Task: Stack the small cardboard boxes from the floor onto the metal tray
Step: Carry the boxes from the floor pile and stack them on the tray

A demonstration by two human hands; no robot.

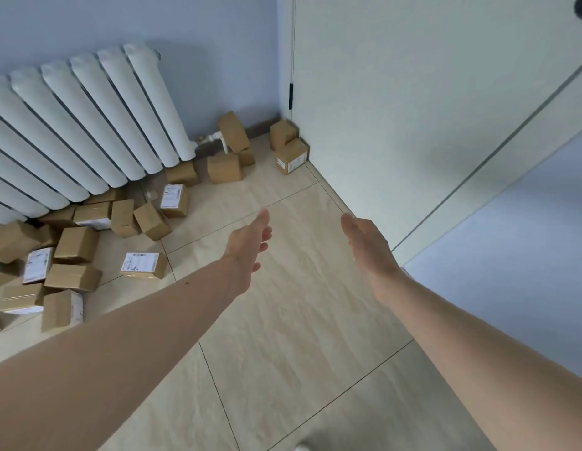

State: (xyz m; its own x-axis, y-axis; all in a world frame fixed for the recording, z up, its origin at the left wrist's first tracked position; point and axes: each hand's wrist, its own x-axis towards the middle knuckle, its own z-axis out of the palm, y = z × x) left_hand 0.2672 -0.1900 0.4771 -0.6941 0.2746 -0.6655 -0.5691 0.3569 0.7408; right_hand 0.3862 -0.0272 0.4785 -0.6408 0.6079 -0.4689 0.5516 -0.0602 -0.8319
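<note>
Many small cardboard boxes (76,244) are seen heaped on the tiled floor (283,320) at the far left, tumbled against the foot of a white radiator (88,125), some lying flat with their shipping labels up and others tipped on edge, which suggests they were dumped rather than arranged. One labelled box (143,265) lies a little apart from the heap, nearest the left hand, and is judged the easiest to reach first. Further along the skirting, a looser cluster (229,151) is found by the radiator pipe, and two more boxes (288,148) are wedged into the corner beside the door (413,109). Over bare tiles, the left hand (250,245) is held out with fingers relaxed and nothing in it; the right hand (369,249) is likewise stretched forward, flat and empty, palm turned inward toward the other. Both are well apart from every box, so no grasp has been made, and the facing palms appear readied for taking a box between them. No metal tray is shown in this view; its place cannot be told.
</note>
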